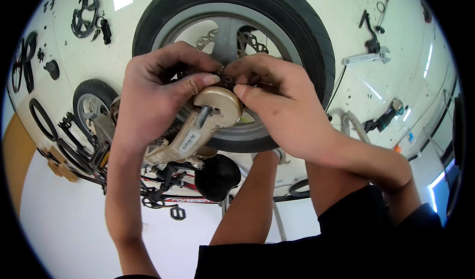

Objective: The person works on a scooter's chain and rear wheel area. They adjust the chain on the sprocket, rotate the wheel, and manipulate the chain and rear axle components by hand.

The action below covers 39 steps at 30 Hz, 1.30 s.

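Observation:
Over the middle of a grey cast wheel [227, 34] with a thick black tire [316, 41], my two hands meet at a small dark metal part [227, 77], only partly seen between the fingers. My left hand [151, 93] pinches there with thumb and forefinger. From the other side, my right hand [282, 93] is closed, its thumb and fingertips pressed together at the same spot. Right below the fingertips is the rounded end of a beige metal arm [217, 100]. A threaded bolt [202, 116] stands in its slot. Behind the spokes shows a perforated brake disc [255, 42].
On the pale floor lie an adjustable wrench [366, 58] and a power tool [387, 116] at right, and a chainring [86, 14] at far left. A smaller wheel [94, 98], a black saddle [217, 177] and a bicycle pedal [177, 212] are near my left arm.

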Tool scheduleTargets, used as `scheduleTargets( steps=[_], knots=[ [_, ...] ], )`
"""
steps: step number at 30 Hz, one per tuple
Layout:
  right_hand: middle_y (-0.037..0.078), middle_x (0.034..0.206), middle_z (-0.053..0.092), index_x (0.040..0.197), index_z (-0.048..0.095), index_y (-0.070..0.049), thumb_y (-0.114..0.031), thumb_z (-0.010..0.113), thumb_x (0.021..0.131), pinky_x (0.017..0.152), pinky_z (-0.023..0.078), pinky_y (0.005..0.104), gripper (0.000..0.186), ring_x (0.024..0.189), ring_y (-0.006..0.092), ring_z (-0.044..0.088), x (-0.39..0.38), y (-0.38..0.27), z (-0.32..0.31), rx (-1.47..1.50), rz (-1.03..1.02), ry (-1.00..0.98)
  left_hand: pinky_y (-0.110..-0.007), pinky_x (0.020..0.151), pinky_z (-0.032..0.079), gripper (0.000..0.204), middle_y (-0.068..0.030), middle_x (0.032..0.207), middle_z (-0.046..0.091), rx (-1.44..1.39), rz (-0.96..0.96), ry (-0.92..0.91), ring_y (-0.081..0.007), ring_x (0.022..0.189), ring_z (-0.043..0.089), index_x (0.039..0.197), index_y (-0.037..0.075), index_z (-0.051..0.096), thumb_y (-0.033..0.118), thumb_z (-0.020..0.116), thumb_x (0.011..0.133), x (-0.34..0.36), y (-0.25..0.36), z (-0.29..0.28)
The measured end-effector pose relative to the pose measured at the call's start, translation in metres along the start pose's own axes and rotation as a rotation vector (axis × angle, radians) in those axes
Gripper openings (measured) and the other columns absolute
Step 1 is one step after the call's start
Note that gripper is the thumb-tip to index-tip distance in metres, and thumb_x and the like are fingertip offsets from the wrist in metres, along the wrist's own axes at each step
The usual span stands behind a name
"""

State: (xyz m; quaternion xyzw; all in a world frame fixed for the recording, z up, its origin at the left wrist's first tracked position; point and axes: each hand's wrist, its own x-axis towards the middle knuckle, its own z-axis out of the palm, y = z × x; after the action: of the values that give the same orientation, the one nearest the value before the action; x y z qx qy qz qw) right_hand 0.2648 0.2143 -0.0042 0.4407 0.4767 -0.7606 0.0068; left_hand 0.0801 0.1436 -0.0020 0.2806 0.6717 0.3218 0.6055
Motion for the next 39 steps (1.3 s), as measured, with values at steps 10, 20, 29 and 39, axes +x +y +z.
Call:
scheduleTargets(
  steps=[10,20,29,39],
  knots=[
    [0.013,0.081,0.060,0.097,0.062,0.005,-0.002,0.055,0.085,0.065,0.047,0.0319,0.015,0.069,0.0204,0.056,0.007,-0.006,-0.005,-0.144,-0.058,-0.061,-0.028,0.086,0.049,0.032,-0.0134,0.098,0.067,0.261,0.306,0.264,-0.0199,0.090,0.066,0.102,-0.005,0.064,-0.015,0.043,0.079,-0.030,-0.004,0.029],
    [0.013,0.094,0.059,0.111,0.055,0.007,0.007,0.044,0.081,0.077,0.051,0.0300,0.032,0.086,0.0190,0.059,-0.007,0.015,0.001,0.124,-0.129,0.028,-0.031,0.081,0.047,0.033,-0.0154,0.099,0.058,0.313,0.375,0.208,-0.0263,0.089,0.060,0.100,-0.007,0.064,0.001,0.045,0.073,-0.024,-0.002,0.035],
    [0.015,0.112,0.059,0.127,0.048,0.005,0.012,0.035,0.079,0.093,0.047,0.0304,0.050,0.109,0.0214,0.057,-0.020,0.023,-0.015,0.010,-0.293,0.033,-0.029,0.081,0.045,0.029,-0.0132,0.100,0.058,0.336,0.303,0.181,-0.0224,0.089,0.057,0.103,-0.007,0.062,0.006,0.051,0.080,-0.026,0.007,0.042],
    [0.016,0.106,0.060,0.116,0.054,0.009,0.005,0.043,0.079,0.093,0.044,0.0295,0.039,0.101,0.0194,0.057,-0.006,0.009,-0.003,0.470,0.089,-0.008,-0.025,0.083,0.044,0.016,-0.0086,0.097,0.061,0.291,0.037,0.089,-0.0152,0.088,0.058,0.100,-0.008,0.063,-0.007,0.052,0.088,-0.017,0.030,0.021]
  ],
)
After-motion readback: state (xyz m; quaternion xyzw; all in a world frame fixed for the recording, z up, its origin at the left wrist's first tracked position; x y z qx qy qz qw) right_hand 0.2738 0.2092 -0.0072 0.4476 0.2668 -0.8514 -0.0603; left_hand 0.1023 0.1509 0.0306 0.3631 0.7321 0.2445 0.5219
